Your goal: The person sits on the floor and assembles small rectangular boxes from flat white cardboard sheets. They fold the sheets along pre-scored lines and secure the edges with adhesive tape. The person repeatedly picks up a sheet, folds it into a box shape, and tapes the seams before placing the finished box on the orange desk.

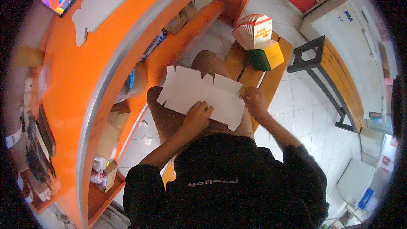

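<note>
Visibly, orange lettering [263, 34] marks the stack [245, 33] beyond white cardboard [190, 87].

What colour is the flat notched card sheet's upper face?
Flat notched card sheet: plain white, seen best in the head view.

Head cam: L fisheye, looks dn from nr above.

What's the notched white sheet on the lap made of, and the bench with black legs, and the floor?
White sheet: probably thin, matt card; it has crisp notched edges.
Bench top: seemingly varnished wood, in orange-brown planks.
Black legs: perhaps painted metal, from their straight bars, but wood is possible.
Floor: likely glazed tiles, slightly shiny, with grid lines.
</note>
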Demonstrator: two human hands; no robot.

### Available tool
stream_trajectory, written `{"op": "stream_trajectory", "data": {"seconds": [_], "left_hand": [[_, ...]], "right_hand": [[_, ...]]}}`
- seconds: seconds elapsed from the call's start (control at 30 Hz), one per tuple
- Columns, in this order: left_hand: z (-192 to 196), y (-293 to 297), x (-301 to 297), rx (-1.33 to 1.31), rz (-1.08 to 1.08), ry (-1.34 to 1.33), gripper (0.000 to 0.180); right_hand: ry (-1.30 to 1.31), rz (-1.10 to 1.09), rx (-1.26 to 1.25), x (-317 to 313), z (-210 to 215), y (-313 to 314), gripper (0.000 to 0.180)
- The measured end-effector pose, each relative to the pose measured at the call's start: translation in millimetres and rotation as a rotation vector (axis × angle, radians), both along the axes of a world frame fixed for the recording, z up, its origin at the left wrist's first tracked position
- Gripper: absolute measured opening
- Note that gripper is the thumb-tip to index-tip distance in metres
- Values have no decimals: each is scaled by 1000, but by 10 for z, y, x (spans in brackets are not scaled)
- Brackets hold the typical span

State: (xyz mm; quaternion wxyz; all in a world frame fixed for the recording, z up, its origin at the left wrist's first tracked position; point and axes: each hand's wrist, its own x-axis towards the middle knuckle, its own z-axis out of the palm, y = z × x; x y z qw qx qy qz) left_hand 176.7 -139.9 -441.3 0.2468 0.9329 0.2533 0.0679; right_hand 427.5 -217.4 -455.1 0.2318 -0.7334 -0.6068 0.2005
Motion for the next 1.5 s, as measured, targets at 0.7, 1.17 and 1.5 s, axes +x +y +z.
{"op": "stream_trajectory", "data": {"seconds": [0.7,1.17,1.5], "left_hand": [[-10,336,244,-49,-21,-167,18],[-141,481,348,396,9,-148,15],[-324,865,301,361,-57,-147,23]], "right_hand": [[-110,292,253,-177,2,-419,43],[446,170,-310,-78,123,-50,25],[-519,507,242,145,97,130,43]]}}
